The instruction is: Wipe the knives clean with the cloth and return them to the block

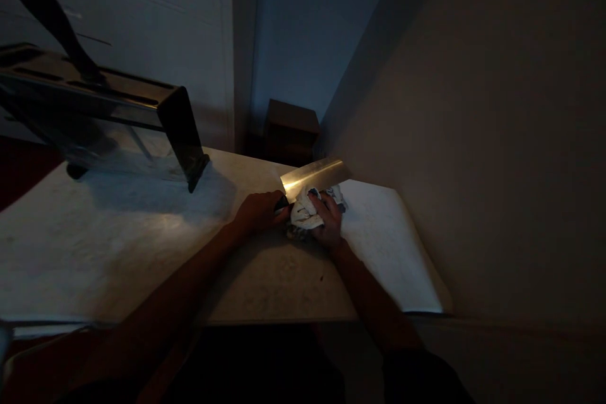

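Left hand (261, 210): grip clamped on the black handle (281, 204) of the rectangular steel cleaver (315, 177), over the pale table (156, 233), blade toward two o'clock; right hand (330, 221): grip clamped on the crumpled white cloth (304, 214) beside the blade; step, seemingly: wiping; next stroke calls for firm, flat cloth contact.

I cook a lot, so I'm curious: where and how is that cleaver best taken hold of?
Probably by its dark handle, coming from the left, as the left grip holds it. The handle sits at the left end, while the bare, broad blade slants away to the right, with the cloth bunched at its near side.
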Tool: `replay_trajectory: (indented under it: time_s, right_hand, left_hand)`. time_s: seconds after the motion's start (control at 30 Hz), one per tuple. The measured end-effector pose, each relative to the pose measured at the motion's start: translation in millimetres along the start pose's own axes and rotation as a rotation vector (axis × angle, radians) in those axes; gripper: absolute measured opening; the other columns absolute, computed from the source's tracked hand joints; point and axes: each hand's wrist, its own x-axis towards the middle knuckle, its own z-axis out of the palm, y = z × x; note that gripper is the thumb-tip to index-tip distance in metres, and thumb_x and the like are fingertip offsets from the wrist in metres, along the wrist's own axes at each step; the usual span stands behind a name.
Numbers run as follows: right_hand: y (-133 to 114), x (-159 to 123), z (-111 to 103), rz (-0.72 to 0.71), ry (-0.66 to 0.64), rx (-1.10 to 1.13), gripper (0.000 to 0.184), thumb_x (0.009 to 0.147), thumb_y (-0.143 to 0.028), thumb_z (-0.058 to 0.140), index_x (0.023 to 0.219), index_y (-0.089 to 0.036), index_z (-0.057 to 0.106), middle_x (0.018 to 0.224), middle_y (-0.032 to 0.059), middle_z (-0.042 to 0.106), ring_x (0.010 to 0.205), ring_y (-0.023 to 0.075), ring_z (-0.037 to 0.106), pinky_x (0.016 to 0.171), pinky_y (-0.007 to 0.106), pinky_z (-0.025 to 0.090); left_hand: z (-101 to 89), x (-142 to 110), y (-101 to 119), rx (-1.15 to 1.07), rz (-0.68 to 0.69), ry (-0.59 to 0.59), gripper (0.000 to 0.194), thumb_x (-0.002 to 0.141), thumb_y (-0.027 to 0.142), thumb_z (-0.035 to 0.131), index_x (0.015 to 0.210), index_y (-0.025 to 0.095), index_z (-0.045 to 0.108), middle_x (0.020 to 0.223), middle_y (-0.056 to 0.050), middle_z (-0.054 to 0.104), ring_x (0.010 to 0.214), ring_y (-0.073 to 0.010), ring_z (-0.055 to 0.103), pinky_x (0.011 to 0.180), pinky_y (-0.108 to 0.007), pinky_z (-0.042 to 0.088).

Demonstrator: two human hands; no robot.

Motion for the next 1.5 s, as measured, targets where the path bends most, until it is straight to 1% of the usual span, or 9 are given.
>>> replay_trajectory:
  time_s: [0.13, 0.5, 0.63, 0.77, 0.87, 1.0, 1.2, 1.37, 1.5]
  right_hand:
    - [2.9, 0.1, -2.7, 0.127, 0.05, -0.037, 0.057, 0.088, -0.045, 0.048, 0.141, -0.024, 0.053, 0.125, 0.0114, 0.05, 0.116, 0.0316, 0.052, 0.099, 0.045, 0.046]
    - [34.7, 4.8, -9.4, 0.44, 0.537, -0.013, 0.047, 0.084, -0.031, 0.055, 0.13, -0.021, 0.056, 0.117, 0.0099, 0.054, 0.112, 0.0258, 0.054, 0.102, 0.046, 0.042]
    - [46.9, 5.4, -7.6, 0.62, 0.619, 0.118, 0.049, 0.083, -0.034, 0.055, 0.13, -0.019, 0.055, 0.119, 0.0097, 0.058, 0.112, 0.0241, 0.054, 0.104, 0.045, 0.04]
    - [57.4, 5.9, -9.0, 0.708, 0.674, 0.316, 0.052, 0.079, -0.037, 0.06, 0.127, -0.018, 0.059, 0.116, 0.0085, 0.062, 0.105, 0.0227, 0.058, 0.101, 0.044, 0.043]
    - [62.0, 5.1, -12.2, 0.717, 0.659, 0.474, 0.052, 0.076, -0.036, 0.062, 0.124, -0.017, 0.062, 0.113, 0.007, 0.065, 0.101, 0.022, 0.06, 0.1, 0.043, 0.044]
    - [64.1, 3.5, -18.5, 0.713, 0.539, 0.646, 0.053, 0.068, -0.032, 0.064, 0.119, -0.017, 0.067, 0.11, 0.0059, 0.067, 0.102, 0.023, 0.061, 0.101, 0.043, 0.044]
    - [72.4, 3.9, -27.1, 0.762, 0.448, 0.783, 0.052, 0.064, -0.034, 0.062, 0.113, -0.016, 0.069, 0.105, 0.0057, 0.07, 0.1, 0.0244, 0.063, 0.096, 0.042, 0.047]
    - [79.9, 7.9, -27.0, 0.766, 0.478, 0.873, 0.041, 0.069, -0.033, 0.065, 0.106, -0.016, 0.068, 0.099, 0.0046, 0.07, 0.095, 0.0229, 0.065, 0.091, 0.039, 0.05]
    - [73.8, 13.4, -27.6, 0.792, 0.498, 0.889, 0.028, 0.073, -0.034, 0.065, 0.095, -0.017, 0.068, 0.09, 0.0016, 0.069, 0.086, 0.0205, 0.065, 0.083, 0.035, 0.052]
  left_hand:
    - [0.6, 1.7, -5.7, 0.005, -0.01, 0.016, 0.045, 0.091, 0.051, 0.043, 0.11, 0.016, 0.062, 0.099, -0.011, 0.07, 0.087, -0.0263, 0.066, 0.069, -0.031, 0.04]
    - [-3.5, 3.4, -12.5, 0.093, -0.03, 0.024, 0.043, 0.089, 0.049, 0.044, 0.106, 0.017, 0.067, 0.1, -0.011, 0.072, 0.087, -0.0256, 0.067, 0.07, -0.031, 0.04]
    - [-3.5, 4.5, -16.6, 0.076, -0.042, 0.036, 0.043, 0.087, 0.05, 0.045, 0.106, 0.018, 0.068, 0.099, -0.009, 0.072, 0.087, -0.0244, 0.066, 0.071, -0.03, 0.041]
    - [-5.6, 5.8, -22.6, 0.053, -0.039, 0.06, 0.044, 0.085, 0.052, 0.047, 0.105, 0.02, 0.07, 0.099, -0.009, 0.072, 0.089, -0.0256, 0.066, 0.074, -0.032, 0.043]
    - [-8.7, 6.2, -27.1, 0.049, -0.031, 0.055, 0.044, 0.084, 0.051, 0.049, 0.106, 0.02, 0.071, 0.1, -0.01, 0.072, 0.089, -0.0265, 0.066, 0.076, -0.033, 0.044]
    - [-11.5, 6.2, -33.2, 0.047, -0.009, 0.028, 0.043, 0.082, 0.05, 0.05, 0.106, 0.022, 0.072, 0.1, -0.009, 0.072, 0.089, -0.0266, 0.066, 0.075, -0.032, 0.044]
    - [-7.8, 7.8, -41.4, -0.011, 0.045, 0.001, 0.042, 0.082, 0.053, 0.051, 0.1, 0.022, 0.073, 0.093, -0.009, 0.073, 0.084, -0.0252, 0.065, 0.072, -0.031, 0.042]
    - [-5.8, 8.0, -35.5, -0.039, 0.104, -0.061, 0.042, 0.083, 0.053, 0.051, 0.096, 0.02, 0.073, 0.09, -0.008, 0.072, 0.08, -0.0232, 0.065, 0.071, -0.031, 0.042]
    - [-2.8, 6.4, -24.4, 0.009, 0.143, -0.083, 0.038, 0.084, 0.051, 0.051, 0.097, 0.022, 0.072, 0.095, -0.006, 0.072, 0.086, -0.0224, 0.066, 0.075, -0.03, 0.043]
